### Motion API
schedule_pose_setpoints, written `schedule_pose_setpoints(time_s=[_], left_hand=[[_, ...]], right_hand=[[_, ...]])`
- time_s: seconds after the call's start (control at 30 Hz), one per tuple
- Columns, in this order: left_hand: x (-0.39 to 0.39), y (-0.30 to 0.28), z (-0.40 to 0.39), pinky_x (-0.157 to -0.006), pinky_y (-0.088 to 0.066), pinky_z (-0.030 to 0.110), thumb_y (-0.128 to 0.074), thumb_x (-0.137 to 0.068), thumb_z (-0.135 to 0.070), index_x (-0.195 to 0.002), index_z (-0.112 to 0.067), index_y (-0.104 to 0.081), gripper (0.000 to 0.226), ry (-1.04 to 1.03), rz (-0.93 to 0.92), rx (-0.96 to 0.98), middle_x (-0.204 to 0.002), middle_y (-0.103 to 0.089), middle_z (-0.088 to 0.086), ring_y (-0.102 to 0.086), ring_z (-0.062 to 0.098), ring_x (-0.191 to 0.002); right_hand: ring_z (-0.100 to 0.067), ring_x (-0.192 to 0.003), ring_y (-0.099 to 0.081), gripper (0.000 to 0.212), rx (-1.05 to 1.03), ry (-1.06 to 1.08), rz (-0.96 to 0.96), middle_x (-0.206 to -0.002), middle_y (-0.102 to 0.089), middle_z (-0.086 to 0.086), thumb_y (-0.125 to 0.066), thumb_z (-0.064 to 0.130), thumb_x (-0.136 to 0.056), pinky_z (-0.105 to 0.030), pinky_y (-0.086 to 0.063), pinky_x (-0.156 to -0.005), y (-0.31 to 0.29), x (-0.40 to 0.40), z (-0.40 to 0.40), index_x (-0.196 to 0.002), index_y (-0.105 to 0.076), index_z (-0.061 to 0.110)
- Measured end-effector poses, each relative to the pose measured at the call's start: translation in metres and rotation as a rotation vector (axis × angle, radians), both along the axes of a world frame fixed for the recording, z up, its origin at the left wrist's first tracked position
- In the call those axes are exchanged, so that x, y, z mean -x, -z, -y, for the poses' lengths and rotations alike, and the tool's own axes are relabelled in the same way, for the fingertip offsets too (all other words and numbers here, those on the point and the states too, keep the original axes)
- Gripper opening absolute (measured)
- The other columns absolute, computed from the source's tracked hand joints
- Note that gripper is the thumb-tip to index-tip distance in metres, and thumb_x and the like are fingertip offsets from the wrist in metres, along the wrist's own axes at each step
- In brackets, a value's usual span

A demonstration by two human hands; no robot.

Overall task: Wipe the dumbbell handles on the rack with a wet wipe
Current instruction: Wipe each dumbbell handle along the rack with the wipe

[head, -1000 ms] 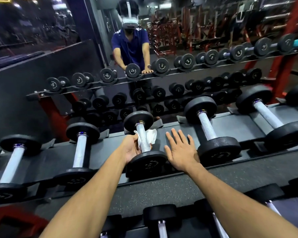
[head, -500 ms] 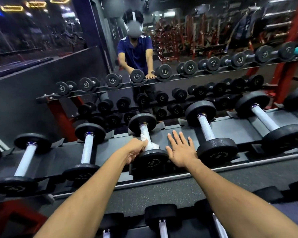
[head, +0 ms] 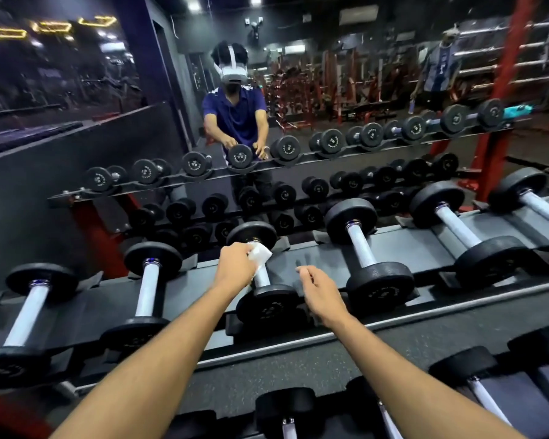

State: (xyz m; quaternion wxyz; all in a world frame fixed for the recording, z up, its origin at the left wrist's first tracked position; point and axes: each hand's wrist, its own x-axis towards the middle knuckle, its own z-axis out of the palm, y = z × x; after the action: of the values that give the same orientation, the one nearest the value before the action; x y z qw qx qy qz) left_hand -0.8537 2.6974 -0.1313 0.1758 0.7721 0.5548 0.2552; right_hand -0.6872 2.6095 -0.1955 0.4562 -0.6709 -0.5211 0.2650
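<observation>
In the middle of the frame a small dumbbell [head: 260,274] lies on the top shelf of the rack [head: 425,251]. The left hand [head: 235,264] is on the far end of its shiny handle. Its fingers are curled around a white wet wipe [head: 260,252] and press it onto the handle, close to the far black weight. The near black weight of this dumbbell sits low in the middle of the frame, between the two arms.

The right hand [head: 322,293] is just right of that near weight. Its fingers are loosely bent and hold nothing. It looks like it is a little above the shelf, but I cannot tell if it touches.

More dumbbells lie side by side on the same shelf. One bigger dumbbell [head: 362,255] is just to the right of the right hand. Another dumbbell [head: 148,289] is to the left of the left arm. At the bottom of the frame is a lower shelf with more black weights.

A big mirror [head: 76,122] fills the top of the frame. It shows the rack and a person in a blue shirt.
</observation>
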Motion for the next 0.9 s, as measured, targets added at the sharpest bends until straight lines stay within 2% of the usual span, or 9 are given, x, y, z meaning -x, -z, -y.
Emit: schedule_pose_setpoints(time_s=[0.1,0.17,0.2,0.27,0.33,0.47,0.6,0.77,0.9], left_hand=[[0.004,-0.003,-0.006,-0.054,-0.035,0.016,-0.057,-0.089,-0.007,-0.069,-0.028,-0.062,0.030,0.105,-0.129,-0.069,-0.066,-0.048,-0.007,-0.043,0.020,-0.070],[0.012,0.000,-0.010,-0.074,-0.045,0.026,-0.058,-0.094,-0.014,-0.096,-0.031,-0.076,0.025,0.176,-0.309,-0.095,-0.088,-0.064,0.002,-0.057,0.025,-0.084],[0.016,0.000,-0.009,-0.079,-0.048,0.029,-0.060,-0.094,-0.019,-0.101,-0.034,-0.076,0.024,0.221,-0.362,-0.103,-0.094,-0.068,0.003,-0.062,0.026,-0.090],[0.021,-0.002,-0.007,-0.083,-0.050,0.031,-0.067,-0.089,-0.022,-0.093,-0.038,-0.077,0.019,0.355,-0.371,-0.089,-0.094,-0.072,-0.006,-0.066,0.021,-0.093],[0.021,-0.006,-0.006,-0.083,-0.050,0.031,-0.067,-0.089,-0.023,-0.089,-0.039,-0.075,0.018,0.470,-0.404,-0.073,-0.092,-0.067,-0.014,-0.065,0.014,-0.091],[0.012,-0.015,-0.013,-0.081,-0.050,0.037,-0.045,-0.096,-0.045,-0.103,-0.033,-0.070,0.028,0.450,-0.584,-0.139,-0.104,-0.056,-0.009,-0.057,0.017,-0.097],[0.010,-0.007,-0.009,-0.079,-0.034,0.022,-0.056,-0.099,-0.020,-0.109,-0.021,-0.072,0.020,0.547,-0.561,-0.112,-0.114,-0.055,-0.008,-0.053,0.015,-0.101],[0.020,-0.010,-0.004,-0.093,-0.043,0.024,-0.061,-0.098,-0.020,-0.110,-0.021,-0.074,0.018,0.599,-0.513,0.014,-0.120,-0.059,-0.010,-0.058,0.014,-0.103],[0.023,-0.014,0.010,-0.087,-0.042,0.013,-0.063,-0.097,-0.018,-0.114,-0.015,-0.073,0.021,0.542,-0.422,0.014,-0.112,-0.067,-0.005,-0.057,0.009,-0.097]], right_hand=[[-0.013,-0.098,-0.056,0.033,-0.070,-0.046,0.020,-0.101,-0.062,0.002,-0.038,0.035,-0.104,-0.025,-0.041,-0.080,-0.010,0.020,0.012,-0.103,-0.063,0.013],[-0.011,-0.098,-0.056,0.035,-0.079,-0.082,0.054,-0.100,-0.062,0.004,-0.036,0.037,-0.104,-0.026,-0.041,-0.082,-0.005,0.030,0.015,-0.102,-0.062,0.014],[-0.014,-0.095,-0.056,0.042,-0.083,-0.075,0.049,-0.096,-0.063,0.000,-0.033,0.039,-0.104,-0.030,-0.043,-0.083,-0.002,0.033,0.016,-0.098,-0.062,0.010],[-0.017,-0.084,-0.054,0.049,-0.075,-0.041,0.008,-0.085,-0.061,-0.003,-0.029,0.043,-0.104,-0.037,-0.042,-0.079,0.003,0.038,0.019,-0.086,-0.058,0.007],[-0.014,-0.070,-0.048,0.048,-0.073,-0.014,0.005,-0.071,-0.053,0.002,-0.029,0.045,-0.105,-0.037,-0.040,-0.071,0.004,0.043,0.021,-0.074,-0.048,0.014],[-0.011,-0.063,-0.045,0.048,-0.064,0.011,0.136,-0.064,-0.049,0.006,-0.026,0.050,-0.104,-0.035,-0.036,-0.062,-0.001,0.050,0.025,-0.066,-0.040,0.024],[-0.009,-0.064,-0.045,0.042,-0.071,-0.032,0.150,-0.068,-0.049,0.007,-0.027,0.049,-0.105,-0.036,-0.038,-0.063,-0.003,0.048,0.030,-0.070,-0.041,0.028],[-0.016,-0.074,-0.054,0.040,-0.043,-0.026,0.239,-0.076,-0.057,0.006,-0.024,0.052,-0.104,-0.038,-0.041,-0.066,-0.002,0.046,0.030,-0.079,-0.045,0.029],[-0.020,-0.078,-0.058,0.043,0.008,-0.001,0.208,-0.080,-0.061,0.003,-0.024,0.054,-0.103,-0.043,-0.047,-0.072,-0.004,0.050,0.031,-0.083,-0.049,0.027]])
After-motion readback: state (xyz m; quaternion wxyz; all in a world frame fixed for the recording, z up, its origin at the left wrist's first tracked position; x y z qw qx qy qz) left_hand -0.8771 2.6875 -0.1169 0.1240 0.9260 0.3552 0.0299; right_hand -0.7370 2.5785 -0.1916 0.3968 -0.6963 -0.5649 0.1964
